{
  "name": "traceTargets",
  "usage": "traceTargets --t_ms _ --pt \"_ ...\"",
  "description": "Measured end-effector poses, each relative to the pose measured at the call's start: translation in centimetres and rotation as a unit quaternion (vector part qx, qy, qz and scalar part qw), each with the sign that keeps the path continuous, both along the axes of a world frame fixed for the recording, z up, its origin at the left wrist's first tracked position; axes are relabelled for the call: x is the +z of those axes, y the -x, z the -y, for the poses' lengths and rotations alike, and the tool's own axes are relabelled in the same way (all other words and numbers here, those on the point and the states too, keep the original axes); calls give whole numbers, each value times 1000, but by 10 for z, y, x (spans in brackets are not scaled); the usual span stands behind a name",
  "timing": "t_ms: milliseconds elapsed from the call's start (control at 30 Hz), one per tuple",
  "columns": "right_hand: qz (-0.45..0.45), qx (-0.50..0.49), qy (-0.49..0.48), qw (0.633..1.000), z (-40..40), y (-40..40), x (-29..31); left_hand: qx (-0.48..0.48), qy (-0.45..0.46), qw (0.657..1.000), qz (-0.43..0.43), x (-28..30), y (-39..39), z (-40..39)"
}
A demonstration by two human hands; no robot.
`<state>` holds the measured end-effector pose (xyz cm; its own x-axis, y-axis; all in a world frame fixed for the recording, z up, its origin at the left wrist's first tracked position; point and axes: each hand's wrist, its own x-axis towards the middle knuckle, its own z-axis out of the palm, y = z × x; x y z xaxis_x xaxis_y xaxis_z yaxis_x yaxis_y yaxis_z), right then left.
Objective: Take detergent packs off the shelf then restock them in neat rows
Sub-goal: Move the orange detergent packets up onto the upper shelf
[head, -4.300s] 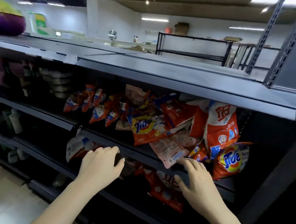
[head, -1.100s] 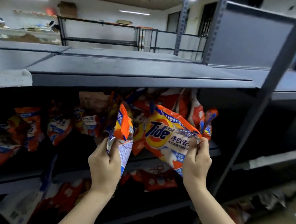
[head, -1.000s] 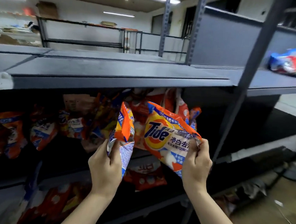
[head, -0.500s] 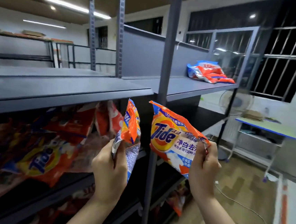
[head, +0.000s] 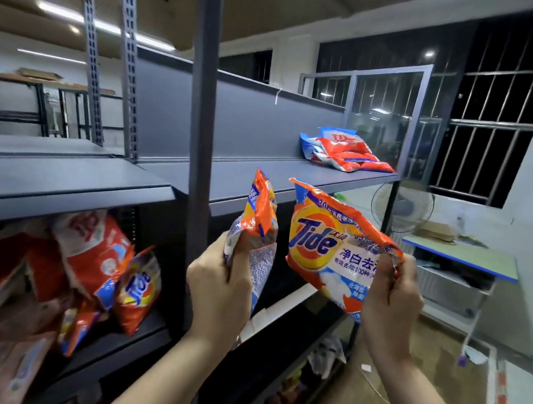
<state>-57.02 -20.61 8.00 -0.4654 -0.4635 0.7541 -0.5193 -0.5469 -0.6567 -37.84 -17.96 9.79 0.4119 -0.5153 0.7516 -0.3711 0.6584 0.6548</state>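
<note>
Detergent packs fill both hands in front of the grey upright post (head: 198,149). To the right of the post, the left hand (head: 221,290) has its fingers curled round the lower part of an edge-on pack (head: 256,223) rising above its fist. Further right, the right hand (head: 391,298) pinches the crumpled right edge of a Tide pack (head: 329,250), which slants up-left from its fingers. Left of the post, more packs (head: 96,270) crowd the lower shelf.

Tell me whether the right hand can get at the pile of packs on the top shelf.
Probably not yet: the right hand grips a Tide pack; the pile lies farther along the shelf.
</note>
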Motion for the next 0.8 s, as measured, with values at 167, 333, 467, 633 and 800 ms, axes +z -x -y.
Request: traceTargets --t_ms 167,333,467,633,800 --pt "10 -7 1 1000 74 65 17 24 21 999 -34 22 64 76" --pt "81 11 -9 997 129 103 36 56 25 997 -46 53 104 139" --pt "96 2 0 995 174 123 48 107 21 993 -45 77 121 191" --pt "118 22 19 993 233 145 60 150 1 988 -40 101 134 260" --pt "148 31 44 988 307 154 75 177 -18 983 -35 109 149 336"
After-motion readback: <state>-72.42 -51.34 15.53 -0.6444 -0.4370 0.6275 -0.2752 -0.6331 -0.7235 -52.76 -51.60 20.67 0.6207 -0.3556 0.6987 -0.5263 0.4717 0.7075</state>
